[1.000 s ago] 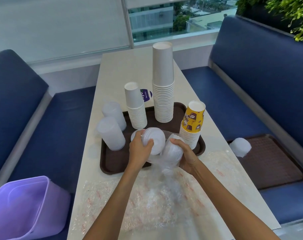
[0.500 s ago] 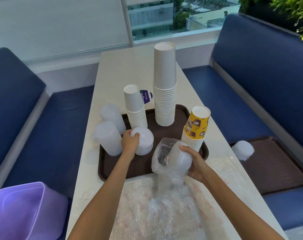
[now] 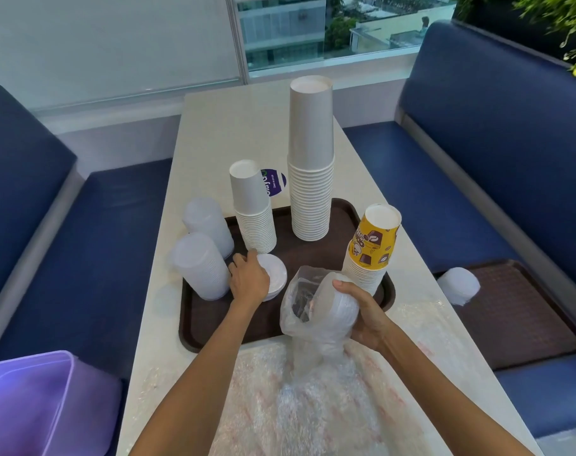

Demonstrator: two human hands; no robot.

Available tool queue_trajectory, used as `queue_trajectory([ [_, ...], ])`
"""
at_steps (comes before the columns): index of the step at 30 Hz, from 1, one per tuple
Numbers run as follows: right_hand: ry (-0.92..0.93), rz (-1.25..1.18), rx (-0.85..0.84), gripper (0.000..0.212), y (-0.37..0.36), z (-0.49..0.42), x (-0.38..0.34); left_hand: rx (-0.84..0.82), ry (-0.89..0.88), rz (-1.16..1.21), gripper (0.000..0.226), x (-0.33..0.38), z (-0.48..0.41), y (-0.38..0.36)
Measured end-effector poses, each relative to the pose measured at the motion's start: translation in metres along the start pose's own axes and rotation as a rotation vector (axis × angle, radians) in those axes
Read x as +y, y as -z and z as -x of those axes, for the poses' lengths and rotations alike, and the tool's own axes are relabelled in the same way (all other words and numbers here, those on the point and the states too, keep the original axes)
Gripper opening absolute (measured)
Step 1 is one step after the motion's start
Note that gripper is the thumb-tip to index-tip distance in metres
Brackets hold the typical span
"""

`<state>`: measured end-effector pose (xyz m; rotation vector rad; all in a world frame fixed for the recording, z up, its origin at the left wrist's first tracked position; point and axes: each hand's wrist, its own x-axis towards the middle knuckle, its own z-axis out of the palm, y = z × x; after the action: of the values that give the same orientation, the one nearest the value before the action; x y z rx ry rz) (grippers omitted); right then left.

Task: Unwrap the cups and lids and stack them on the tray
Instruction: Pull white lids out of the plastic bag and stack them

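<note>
Step in hand is the lids: one batch is going onto the tray [image 3: 214,334] and the rest are bagged. Purple bin [image 3: 46,403] sits off the table's near-left corner. Two frosted stacks [image 3: 201,264] stand at the tray's left edge. The left hand [image 3: 249,279] grips the small lid stack [image 3: 276,278], fingers curled over its left side. That stack sits on the tray just in front of the short white cup stack [image 3: 252,209]. Tall white cup stack [image 3: 311,159] stands at the tray's far edge.

The plastic bag [image 3: 296,311] hangs over the tray's near edge, mouth open. The right hand [image 3: 367,312] clamps the wrapped lids [image 3: 337,307] through the film, thumb on top. Yellow cup stack [image 3: 373,245] stands at the tray's right edge, just behind that hand.

Next, as I judge it: release the set stack, then pull more lids from the bag mouth and land them square on top. The film is slack, so the right hand needs a firm hold.

Writing: a round purple sticker [image 3: 275,182] lies on the table past the tray's far edge, with white lettering half hidden. It's probably a brand mark — not legible. The yellow cups carry a coffee-bean cartoon print, no readable word. The white cups are blank.
</note>
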<state>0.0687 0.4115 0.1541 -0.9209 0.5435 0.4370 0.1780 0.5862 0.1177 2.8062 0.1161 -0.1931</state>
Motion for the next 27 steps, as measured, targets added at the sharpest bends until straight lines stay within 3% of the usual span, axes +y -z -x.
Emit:
queue_trajectory([
  [4,0.004,0.007,-0.013,0.062,0.001,0.002,-0.001,-0.044,-0.040,0.022,0.047,-0.001,0.000,0.001],
  [9,0.025,0.022,0.005,0.113,0.008,0.001,0.003,0.001,-0.078,0.097,0.045,0.004,0.004,0.006],
  [13,0.049,0.008,0.011,0.115,0.012,0.002,0.004,-0.079,-0.126,0.146,0.057,0.009,0.004,0.007],
  [18,0.052,0.012,0.001,0.107,0.010,0.007,0.002,-0.243,-0.131,0.007,0.102,0.003,0.002,-0.004],
  [21,0.039,0.012,-0.002,0.079,0.008,0.009,-0.001,-0.222,-0.074,0.063,0.100,0.001,0.000,-0.008],
  [22,0.040,0.013,0.000,0.079,0.008,0.009,-0.001,-0.217,-0.061,0.083,0.097,0.001,-0.001,-0.008],
  [25,0.046,0.012,0.008,0.109,0.011,0.006,0.001,-0.214,-0.062,0.101,0.093,0.000,-0.004,-0.005],
  [27,0.050,0.006,0.006,0.115,0.012,0.003,0.003,-0.216,-0.079,0.055,0.096,-0.002,-0.005,-0.003],
])
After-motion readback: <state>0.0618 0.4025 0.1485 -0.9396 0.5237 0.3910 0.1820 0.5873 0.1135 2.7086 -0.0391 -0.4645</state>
